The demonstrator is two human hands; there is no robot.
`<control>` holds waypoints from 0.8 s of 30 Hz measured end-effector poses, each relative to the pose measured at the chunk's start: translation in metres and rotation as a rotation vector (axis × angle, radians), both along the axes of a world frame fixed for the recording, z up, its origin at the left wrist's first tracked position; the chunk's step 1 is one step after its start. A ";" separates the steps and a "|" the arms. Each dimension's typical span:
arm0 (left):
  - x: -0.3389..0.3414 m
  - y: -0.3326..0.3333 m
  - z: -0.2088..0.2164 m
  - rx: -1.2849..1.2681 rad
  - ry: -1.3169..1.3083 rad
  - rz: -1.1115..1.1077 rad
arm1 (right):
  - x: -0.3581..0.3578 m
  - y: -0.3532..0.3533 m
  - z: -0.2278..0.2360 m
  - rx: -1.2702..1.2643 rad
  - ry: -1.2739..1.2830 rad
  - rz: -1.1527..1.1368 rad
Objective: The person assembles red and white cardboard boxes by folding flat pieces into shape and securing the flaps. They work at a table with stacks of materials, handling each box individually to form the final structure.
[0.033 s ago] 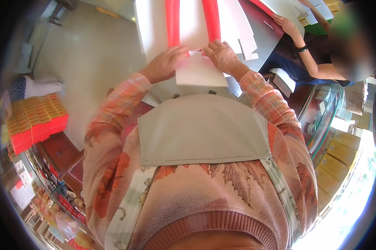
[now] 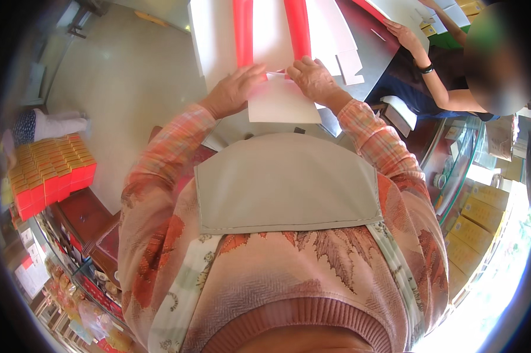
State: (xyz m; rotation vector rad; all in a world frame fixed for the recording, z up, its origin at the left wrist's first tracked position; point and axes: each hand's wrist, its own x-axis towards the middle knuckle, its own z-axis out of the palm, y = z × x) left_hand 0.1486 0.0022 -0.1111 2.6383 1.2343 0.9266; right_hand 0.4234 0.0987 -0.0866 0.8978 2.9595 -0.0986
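Observation:
A flat cardboard box blank (image 2: 271, 35), white with two upright red strips, lies in front of me at the top of the view. Its white end flap (image 2: 283, 106) hangs over the table's near edge, toward my apron. My left hand (image 2: 235, 89) has its fingers pressed together at the near end of the left red strip (image 2: 243, 35); its thumb is hidden. At the near end of the right red strip (image 2: 299, 32), my right hand (image 2: 315, 81) grips the cardboard with bent fingers. A notched side flap (image 2: 349, 65) spreads out to the right.
A co-worker's hand (image 2: 404, 35) rests on another red-edged piece on the grey table (image 2: 374, 44) at the right. Red and gold boxes (image 2: 56, 170) are stacked at the left. Yellow boxes (image 2: 471, 232) and a glass display case (image 2: 454, 165) stand at the right.

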 end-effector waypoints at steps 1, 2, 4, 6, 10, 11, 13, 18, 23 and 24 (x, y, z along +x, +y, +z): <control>0.003 0.002 -0.002 0.038 -0.001 0.020 | 0.001 0.001 -0.002 -0.001 0.012 0.008; 0.005 0.003 -0.004 0.076 -0.002 0.040 | 0.002 0.002 -0.002 -0.003 0.023 0.017; 0.013 0.005 0.001 0.134 -0.008 0.060 | 0.004 0.004 -0.001 -0.019 0.026 0.042; 0.018 0.006 0.008 0.173 -0.013 0.067 | 0.006 0.007 0.000 -0.039 0.015 0.062; 0.015 0.009 0.005 0.089 -0.042 0.051 | 0.007 0.014 0.001 -0.063 0.020 0.110; 0.014 0.011 0.005 0.067 -0.060 0.045 | 0.007 0.016 0.002 -0.064 0.035 0.128; 0.014 0.011 0.007 0.015 -0.103 0.023 | 0.014 0.020 0.003 -0.139 0.168 0.141; 0.014 0.010 0.006 -0.044 -0.179 0.027 | 0.041 0.022 0.018 -0.248 0.616 0.183; 0.016 0.010 0.011 -0.098 -0.258 0.030 | 0.053 0.020 0.038 0.126 0.347 0.299; 0.018 0.008 0.015 -0.117 -0.279 0.026 | 0.053 0.022 0.036 0.109 0.372 0.320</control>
